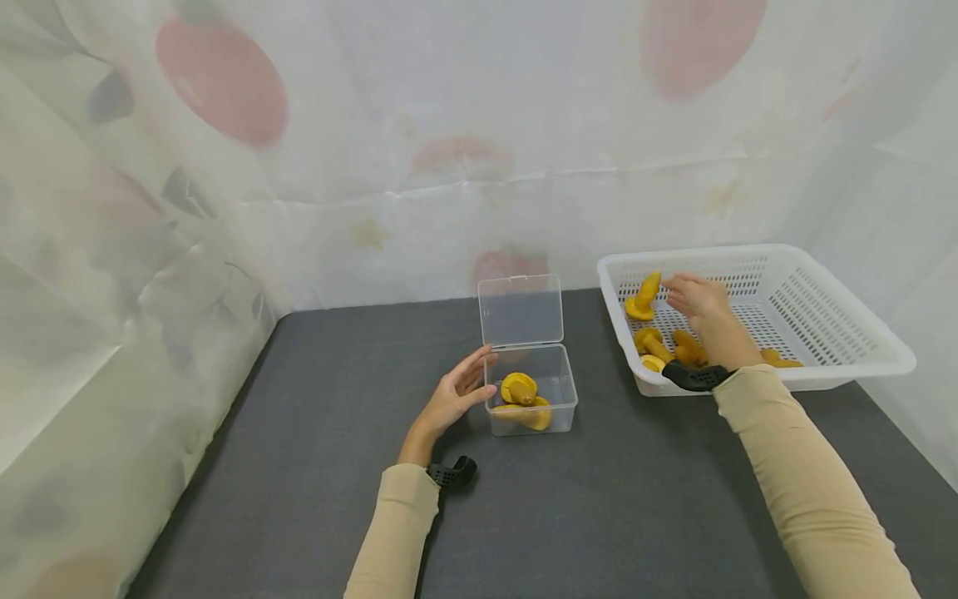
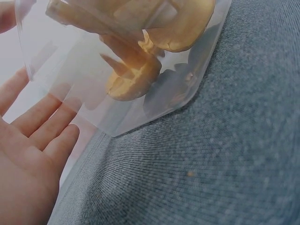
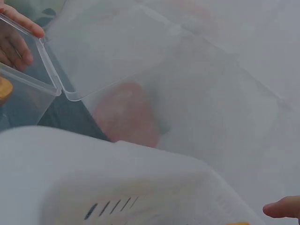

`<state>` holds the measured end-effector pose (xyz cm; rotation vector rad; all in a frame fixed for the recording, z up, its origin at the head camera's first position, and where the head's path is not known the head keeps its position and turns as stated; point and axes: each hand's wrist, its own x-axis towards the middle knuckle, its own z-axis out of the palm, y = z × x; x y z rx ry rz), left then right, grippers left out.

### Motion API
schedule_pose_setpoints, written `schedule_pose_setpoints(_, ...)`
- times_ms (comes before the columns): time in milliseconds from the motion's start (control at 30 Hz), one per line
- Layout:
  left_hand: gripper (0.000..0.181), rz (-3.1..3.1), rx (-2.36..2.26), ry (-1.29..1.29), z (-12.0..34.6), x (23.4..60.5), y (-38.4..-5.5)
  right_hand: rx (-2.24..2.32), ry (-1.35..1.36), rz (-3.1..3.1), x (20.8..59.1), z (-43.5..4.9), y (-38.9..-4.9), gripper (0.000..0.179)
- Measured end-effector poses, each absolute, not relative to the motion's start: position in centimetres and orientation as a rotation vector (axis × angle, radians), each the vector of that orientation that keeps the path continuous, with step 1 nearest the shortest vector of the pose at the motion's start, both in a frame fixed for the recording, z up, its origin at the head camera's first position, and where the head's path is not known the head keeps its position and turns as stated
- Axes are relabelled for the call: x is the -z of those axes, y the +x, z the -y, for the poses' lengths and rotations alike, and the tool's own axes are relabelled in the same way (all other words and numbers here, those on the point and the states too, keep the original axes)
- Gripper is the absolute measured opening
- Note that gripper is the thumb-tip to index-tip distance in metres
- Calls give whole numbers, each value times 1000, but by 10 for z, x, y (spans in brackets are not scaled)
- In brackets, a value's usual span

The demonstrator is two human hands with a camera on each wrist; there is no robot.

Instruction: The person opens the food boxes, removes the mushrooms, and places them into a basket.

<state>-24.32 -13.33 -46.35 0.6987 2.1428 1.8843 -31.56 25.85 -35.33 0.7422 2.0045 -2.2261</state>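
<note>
A clear plastic box [image 1: 557,420] with its hinged lid [image 1: 520,309] raised stands on the dark tabletop. Inside it lie yellow mushrooms [image 1: 519,388], seen through the wall in the left wrist view. My left hand [image 1: 449,399] is at the box's left side, fingers extended along the wall and thumb near the front corner. To the right, my right hand [image 1: 701,304] reaches over a white basket [image 1: 846,366], its fingertips close beside the stem of a yellow mushroom [image 1: 645,297]. Only one finger [image 3: 283,207] of that hand shows in the right wrist view.
More yellow mushrooms [image 1: 653,343] lie in the basket's left part, some partly hidden under my right forearm. The slotted basket stands at the back right of the dark tabletop [image 1: 359,374]. A pale curtain [image 1: 449,100] with fruit prints hangs behind and at the left.
</note>
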Motion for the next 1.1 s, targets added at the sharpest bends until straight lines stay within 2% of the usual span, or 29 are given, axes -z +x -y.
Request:
schedule_pose_setpoints(200,69,-2138,-1884,703,133,463,-243,2158,732,-2045,357,-260,-316,65)
schedule_pose_setpoints(500,70,-2135,-1887,707,134,463,-243,2066,478,-2038,349,-258,-301,71)
schedule_pose_setpoints(1100,71,-2129,-1884,703,134,463,-243,2134,189,-2016,344,-241,-286,65)
